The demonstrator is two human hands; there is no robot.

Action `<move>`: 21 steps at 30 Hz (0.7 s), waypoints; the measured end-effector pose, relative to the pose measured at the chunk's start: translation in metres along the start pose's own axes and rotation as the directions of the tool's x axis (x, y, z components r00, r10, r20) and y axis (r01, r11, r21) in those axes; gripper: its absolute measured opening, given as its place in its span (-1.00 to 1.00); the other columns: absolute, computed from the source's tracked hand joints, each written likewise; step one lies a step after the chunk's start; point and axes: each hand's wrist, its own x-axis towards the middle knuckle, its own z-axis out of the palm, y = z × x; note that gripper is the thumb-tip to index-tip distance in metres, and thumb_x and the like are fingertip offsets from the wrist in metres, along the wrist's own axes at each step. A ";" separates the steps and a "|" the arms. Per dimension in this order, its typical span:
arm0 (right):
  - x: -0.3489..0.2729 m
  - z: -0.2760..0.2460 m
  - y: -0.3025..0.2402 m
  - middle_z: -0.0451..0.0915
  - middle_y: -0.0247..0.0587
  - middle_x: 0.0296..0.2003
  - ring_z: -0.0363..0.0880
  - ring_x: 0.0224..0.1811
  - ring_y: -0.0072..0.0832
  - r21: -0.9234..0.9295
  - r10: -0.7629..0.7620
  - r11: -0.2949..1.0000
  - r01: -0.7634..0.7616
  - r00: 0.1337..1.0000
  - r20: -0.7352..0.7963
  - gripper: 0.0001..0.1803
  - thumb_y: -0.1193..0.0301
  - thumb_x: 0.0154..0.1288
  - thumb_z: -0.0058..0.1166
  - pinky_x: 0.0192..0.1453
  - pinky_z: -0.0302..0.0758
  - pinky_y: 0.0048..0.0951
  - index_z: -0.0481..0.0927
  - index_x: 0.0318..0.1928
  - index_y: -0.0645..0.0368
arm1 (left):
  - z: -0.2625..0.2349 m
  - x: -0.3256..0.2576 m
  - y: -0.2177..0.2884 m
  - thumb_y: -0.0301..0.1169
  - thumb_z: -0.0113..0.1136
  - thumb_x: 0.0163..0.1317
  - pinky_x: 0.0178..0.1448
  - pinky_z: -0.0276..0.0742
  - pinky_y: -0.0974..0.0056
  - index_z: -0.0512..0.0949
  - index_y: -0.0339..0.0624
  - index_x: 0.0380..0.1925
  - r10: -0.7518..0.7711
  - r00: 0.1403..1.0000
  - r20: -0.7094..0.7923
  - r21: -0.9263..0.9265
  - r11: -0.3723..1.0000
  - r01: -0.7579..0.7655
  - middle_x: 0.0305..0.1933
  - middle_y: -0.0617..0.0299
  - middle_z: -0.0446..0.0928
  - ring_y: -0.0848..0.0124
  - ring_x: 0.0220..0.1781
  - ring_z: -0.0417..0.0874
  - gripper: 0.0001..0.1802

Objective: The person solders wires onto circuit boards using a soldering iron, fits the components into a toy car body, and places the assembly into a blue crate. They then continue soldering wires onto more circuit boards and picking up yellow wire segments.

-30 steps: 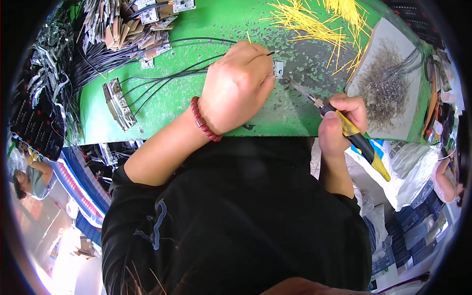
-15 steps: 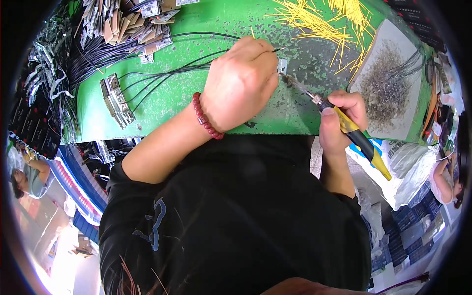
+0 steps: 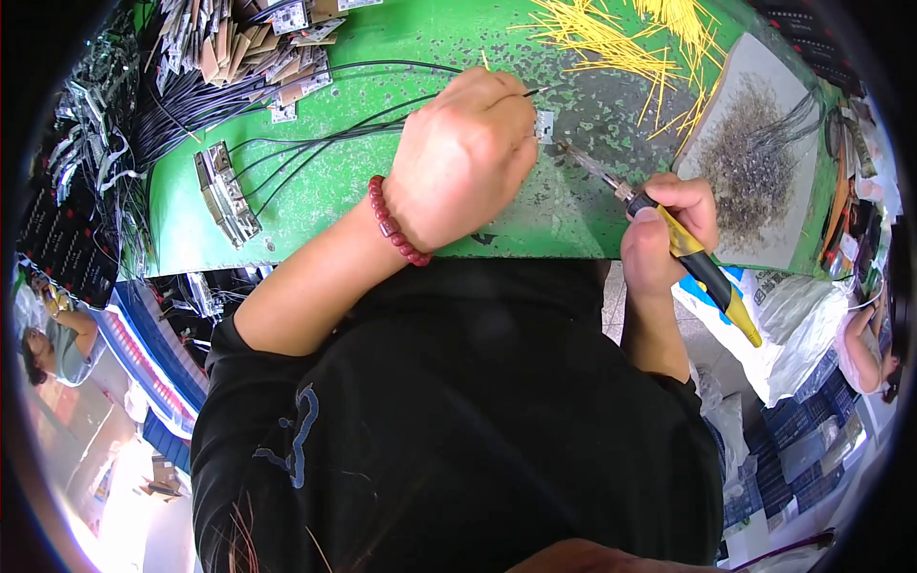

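Observation:
My left hand (image 3: 468,158), with a red bead bracelet on its wrist, is closed over the green bench. Black wires run into it from the left, and one black wire end (image 3: 537,92) pokes out past the fingers. Beside the fingertips lies a small whitish circuit board (image 3: 544,127), partly hidden by the hand. My right hand (image 3: 669,229) grips a yellow and black soldering iron (image 3: 702,267). The iron's tip points up and left, a short way to the right of the board. What the left fingertips pinch under the hand is hidden.
Yellow wires (image 3: 611,43) lie loose at the back right. A grey board with dark solder scraps (image 3: 750,172) is at the right. A curved metal block (image 3: 226,196) stands by the wires at left, below piled circuit boards (image 3: 239,48). Other people (image 3: 67,339) appear at both edges.
The soldering iron's tip has drawn slightly right, from the small board's lower edge to a little apart from it. My left hand has shifted only slightly left.

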 end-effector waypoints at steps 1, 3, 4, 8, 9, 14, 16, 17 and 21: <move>0.000 0.000 0.001 0.43 -0.33 -0.45 0.26 -0.46 -0.68 0.002 0.000 1.000 0.000 1.000 0.000 -0.68 0.33 0.17 0.28 -0.38 0.17 -0.61 0.44 -0.27 0.25 | 0.000 0.000 -0.001 -0.57 0.22 -0.01 -0.20 0.60 0.15 0.52 -0.26 -0.53 -0.002 1.000 0.000 -0.006 1.000 0.002 -0.31 0.12 0.57 0.13 -0.23 0.60 -0.94; 0.000 0.000 0.002 0.41 -0.35 -0.46 0.24 -0.48 -0.70 0.002 -0.003 1.000 0.003 1.000 -0.012 -0.68 0.33 0.17 0.28 -0.40 0.14 -0.61 0.43 -0.27 0.26 | -0.002 0.000 -0.002 -0.57 0.22 -0.01 -0.19 0.60 0.14 0.52 -0.26 -0.53 -0.003 1.000 0.003 -0.015 1.000 0.003 -0.32 0.11 0.57 0.12 -0.24 0.60 -0.95; 0.000 0.000 0.002 0.41 -0.35 -0.46 0.24 -0.48 -0.70 0.001 -0.003 1.000 0.003 1.000 -0.014 -0.68 0.33 0.17 0.28 -0.40 0.14 -0.61 0.43 -0.27 0.26 | -0.003 0.001 -0.002 -0.57 0.22 -0.01 -0.19 0.60 0.14 0.53 -0.26 -0.53 0.001 1.000 0.024 -0.033 0.999 0.000 -0.32 0.11 0.57 0.11 -0.24 0.60 -0.95; 0.001 0.000 0.001 0.39 -0.38 -0.47 0.21 -0.49 -0.71 0.006 -0.007 1.000 0.007 1.000 -0.012 -0.69 0.33 0.18 0.27 -0.41 0.10 -0.61 0.43 -0.27 0.26 | -0.006 0.002 -0.004 -0.58 0.21 0.00 -0.21 0.59 0.12 0.52 -0.28 -0.54 0.014 0.998 0.058 -0.066 0.998 -0.011 -0.33 0.08 0.57 0.09 -0.25 0.59 -0.95; 0.002 0.000 0.001 0.38 -0.39 -0.48 0.20 -0.49 -0.72 0.006 -0.008 1.000 0.008 1.000 -0.011 -0.69 0.33 0.18 0.27 -0.41 0.09 -0.61 0.43 -0.27 0.25 | -0.006 0.002 -0.003 -0.58 0.21 0.00 -0.21 0.59 0.12 0.52 -0.28 -0.54 0.014 0.998 0.059 -0.065 0.998 -0.010 -0.33 0.08 0.57 0.09 -0.25 0.59 -0.95; 0.002 0.001 0.000 0.38 -0.40 -0.48 0.21 -0.49 -0.73 0.008 0.018 1.000 -0.018 1.000 -0.004 -0.69 0.33 0.18 0.27 -0.41 0.10 -0.61 0.43 -0.27 0.25 | -0.011 0.009 0.003 -0.59 0.24 0.03 -0.18 0.54 0.12 0.53 -0.31 -0.47 -0.063 0.980 0.188 0.032 0.998 0.058 -0.36 0.03 0.54 0.05 -0.27 0.58 -0.93; 0.001 0.001 0.000 0.39 -0.40 -0.48 0.21 -0.49 -0.73 0.010 0.025 1.000 -0.025 1.000 0.000 -0.70 0.33 0.18 0.27 -0.41 0.10 -0.61 0.44 -0.28 0.24 | -0.014 0.015 0.004 -0.58 0.22 0.04 -0.19 0.53 0.09 0.51 -0.32 -0.49 -0.076 0.969 0.237 0.049 0.997 0.066 -0.38 0.02 0.51 0.02 -0.28 0.56 -0.93; 0.001 0.001 0.000 0.40 -0.40 -0.47 0.22 -0.48 -0.72 0.000 0.019 1.000 -0.019 1.000 -0.003 -0.69 0.33 0.18 0.28 -0.40 0.12 -0.62 0.44 -0.27 0.24 | -0.015 0.017 0.005 -0.57 0.20 0.05 -0.19 0.52 0.07 0.49 -0.33 -0.52 -0.090 0.955 0.284 0.071 0.995 0.073 -0.40 0.01 0.49 0.00 -0.29 0.55 -0.92; 0.001 0.002 0.001 0.43 -0.37 -0.44 0.25 -0.47 -0.72 -0.007 0.030 1.000 -0.030 1.000 -0.002 -0.69 0.33 0.17 0.30 -0.38 0.16 -0.63 0.46 -0.27 0.25 | -0.016 0.022 0.002 -0.54 0.18 0.07 -0.18 0.50 0.02 0.46 -0.33 -0.54 -0.092 0.937 0.338 0.113 0.992 0.056 -0.40 -0.01 0.48 -0.02 -0.26 0.54 -0.89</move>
